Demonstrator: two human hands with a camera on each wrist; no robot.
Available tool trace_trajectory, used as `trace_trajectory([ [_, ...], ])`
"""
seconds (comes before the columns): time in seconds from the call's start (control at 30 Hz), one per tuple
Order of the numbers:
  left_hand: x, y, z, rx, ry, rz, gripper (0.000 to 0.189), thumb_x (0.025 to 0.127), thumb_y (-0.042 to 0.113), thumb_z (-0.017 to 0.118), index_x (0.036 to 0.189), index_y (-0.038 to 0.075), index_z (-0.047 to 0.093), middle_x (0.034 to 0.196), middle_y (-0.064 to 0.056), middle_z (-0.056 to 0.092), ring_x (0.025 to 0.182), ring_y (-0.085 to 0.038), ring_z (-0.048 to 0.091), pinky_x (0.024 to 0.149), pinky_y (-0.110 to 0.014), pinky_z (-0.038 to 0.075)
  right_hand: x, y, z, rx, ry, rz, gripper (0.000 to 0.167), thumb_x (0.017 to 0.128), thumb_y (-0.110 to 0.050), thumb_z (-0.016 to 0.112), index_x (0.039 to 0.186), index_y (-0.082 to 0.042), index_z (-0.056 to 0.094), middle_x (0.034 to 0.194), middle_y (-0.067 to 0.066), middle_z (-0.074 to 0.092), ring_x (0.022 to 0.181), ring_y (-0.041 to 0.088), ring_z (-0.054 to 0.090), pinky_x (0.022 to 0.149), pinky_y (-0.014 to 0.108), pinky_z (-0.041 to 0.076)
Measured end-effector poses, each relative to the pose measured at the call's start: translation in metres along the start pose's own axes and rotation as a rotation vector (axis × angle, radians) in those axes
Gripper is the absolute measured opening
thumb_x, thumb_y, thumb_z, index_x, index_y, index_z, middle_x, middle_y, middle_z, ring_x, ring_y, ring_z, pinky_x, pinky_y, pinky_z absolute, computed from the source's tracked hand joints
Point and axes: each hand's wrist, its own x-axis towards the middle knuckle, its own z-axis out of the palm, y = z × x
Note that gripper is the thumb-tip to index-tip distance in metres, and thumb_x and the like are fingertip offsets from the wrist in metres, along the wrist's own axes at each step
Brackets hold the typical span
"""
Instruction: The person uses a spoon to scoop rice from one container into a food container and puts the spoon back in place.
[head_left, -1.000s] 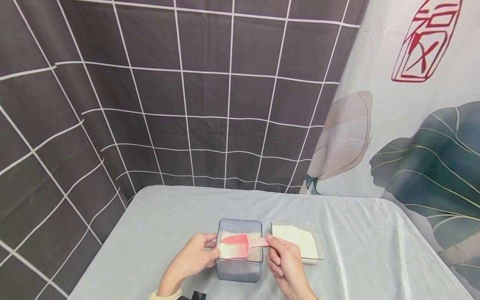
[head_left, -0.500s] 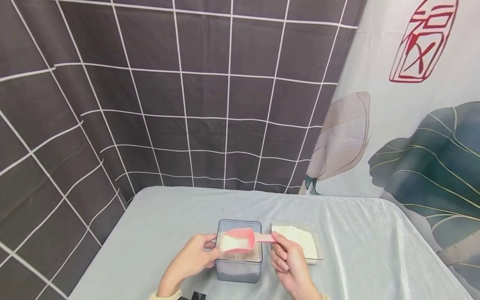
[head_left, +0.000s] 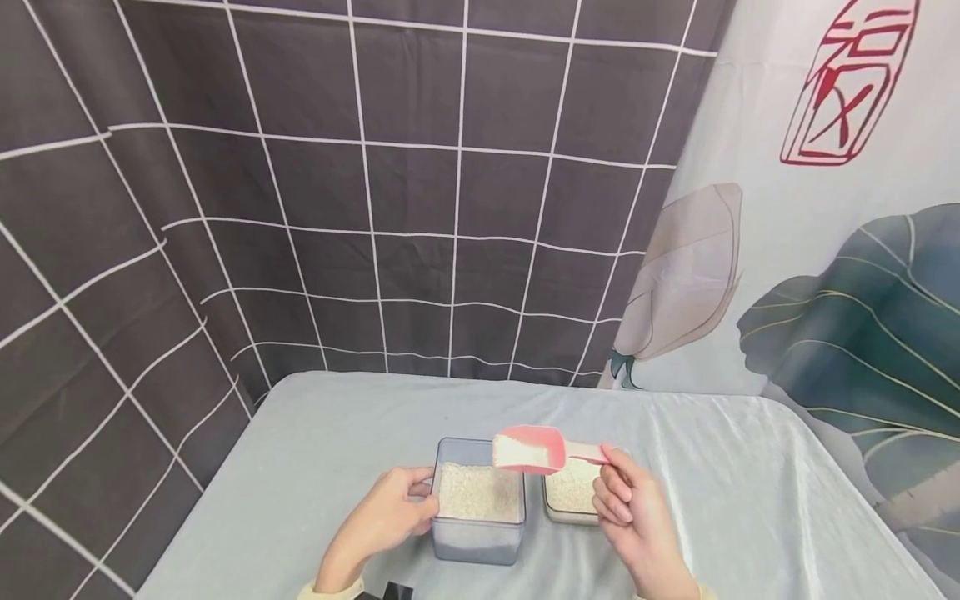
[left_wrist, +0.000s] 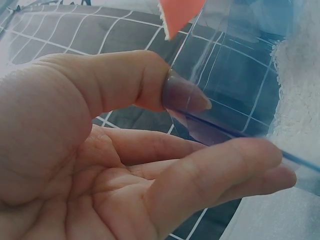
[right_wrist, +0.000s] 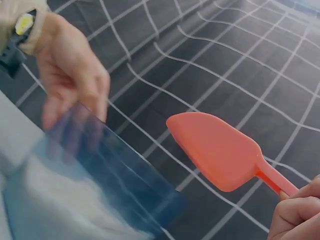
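My left hand [head_left: 390, 512] grips the left rim of a deep, see-through blue container [head_left: 477, 543], its thumb on one side of the wall and fingers on the other. White rice [head_left: 480, 492] fills much of that container. In my right hand [head_left: 637, 521] is the handle of a pink scoop [right_wrist: 215, 150], pinched between thumb and fingers. White rice lies in the scoop's bowl, which is raised over the container's right rim and overlaps a shallower clear box [head_left: 572, 518] in the head view. That box also holds rice, and the right hand partly hides it.
Both containers stand side by side on a table with a pale blue cloth [head_left: 345, 417]. A dark curtain with white grid lines [head_left: 412, 192] hangs behind and to the left. At the right is a white printed hanging [head_left: 750, 150].
My right hand has carried the scoop from above the blue container to the right and farther back, toward the shallow box. The left hand keeps its grip on the rim.
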Motion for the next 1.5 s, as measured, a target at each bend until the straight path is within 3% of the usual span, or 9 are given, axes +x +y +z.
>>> trace_trajectory([
  [0.3,0.001,0.000,0.000,0.027,-0.006,-0.006,0.057,0.078,0.006,0.053,0.126,-0.021,0.038,0.107,-0.031,0.059,0.073,-0.020,0.066,0.065,-0.031,0.058,-0.006,-0.033,-0.021,-0.006,-0.010,-0.092,0.048,0.101,-0.010,0.014,0.071,-0.008,0.052,0.052,-0.002,0.009,0.039,0.008,0.004,0.034,0.018,-0.003],
  [0.6,0.002,0.000,0.000,0.018,-0.005,-0.021,0.057,0.078,0.006,0.053,0.127,-0.020,0.038,0.109,-0.031,0.058,0.074,-0.021,0.066,0.065,-0.031,0.058,-0.018,-0.065,-0.045,-0.143,0.144,-0.182,0.041,0.100,-0.007,0.023,0.072,-0.006,0.053,0.053,0.000,0.010,0.040,0.011,0.004,0.036,0.020,-0.005],
  [0.8,0.002,0.001,0.000,0.025,-0.004,-0.010,0.057,0.078,0.006,0.053,0.126,-0.020,0.039,0.107,-0.030,0.059,0.074,-0.022,0.066,0.065,-0.032,0.058,-0.029,-0.083,-0.062,-0.199,0.192,-0.169,0.042,0.100,-0.006,0.023,0.070,-0.006,0.053,0.052,0.001,0.014,0.042,0.012,0.004,0.038,0.022,-0.006],
  [0.9,0.001,0.002,0.000,0.028,-0.001,-0.005,0.056,0.078,0.006,0.053,0.126,-0.020,0.039,0.107,-0.030,0.060,0.074,-0.021,0.066,0.065,-0.032,0.058,-0.033,-0.089,-0.065,-0.326,0.330,-0.187,0.040,0.099,-0.007,0.033,0.065,-0.005,0.055,0.046,-0.002,0.024,0.041,0.011,0.009,0.041,0.025,-0.005],
  [1.0,0.001,0.002,0.000,0.023,-0.002,-0.007,0.056,0.078,0.006,0.053,0.126,-0.020,0.039,0.107,-0.030,0.060,0.075,-0.021,0.066,0.066,-0.032,0.058,-0.034,-0.092,-0.064,-0.494,0.533,-0.202,0.036,0.095,-0.011,0.046,0.061,-0.006,0.058,0.042,-0.004,0.036,0.037,0.009,0.020,0.042,0.031,0.000],
  [1.13,0.001,0.002,-0.001,0.018,-0.004,-0.009,0.056,0.079,0.006,0.053,0.126,-0.021,0.038,0.107,-0.030,0.059,0.074,-0.020,0.066,0.065,-0.031,0.058,-0.033,-0.091,-0.059,-0.726,0.755,-0.198,0.031,0.091,-0.016,0.055,0.062,-0.007,0.062,0.041,-0.004,0.040,0.034,0.007,0.030,0.039,0.038,0.009],
  [1.27,0.000,0.002,-0.001,0.025,0.000,-0.007,0.057,0.079,0.007,0.053,0.126,-0.021,0.038,0.108,-0.031,0.058,0.072,-0.019,0.065,0.064,-0.029,0.057,-0.030,-0.088,-0.053,-0.936,0.868,-0.201,0.032,0.090,-0.018,0.057,0.060,-0.007,0.060,0.040,-0.003,0.039,0.032,0.006,0.030,0.036,0.039,0.013],
  [1.4,0.001,0.003,-0.001,0.028,0.004,-0.006,0.058,0.078,0.006,0.053,0.126,-0.021,0.037,0.109,-0.032,0.058,0.072,-0.019,0.065,0.064,-0.029,0.057,-0.029,-0.087,-0.047,-1.129,0.944,-0.207,0.036,0.089,-0.022,0.058,0.057,-0.006,0.058,0.039,-0.002,0.041,0.033,0.006,0.032,0.030,0.031,0.020],
  [1.5,0.000,0.003,-0.001,0.021,0.001,-0.007,0.057,0.078,0.006,0.053,0.126,-0.022,0.037,0.109,-0.032,0.058,0.074,-0.020,0.065,0.065,-0.030,0.057,-0.029,-0.087,-0.041,-1.199,0.978,-0.228,0.038,0.089,-0.025,0.058,0.057,-0.004,0.056,0.040,-0.002,0.043,0.033,0.008,0.033,0.029,0.028,0.024],
])
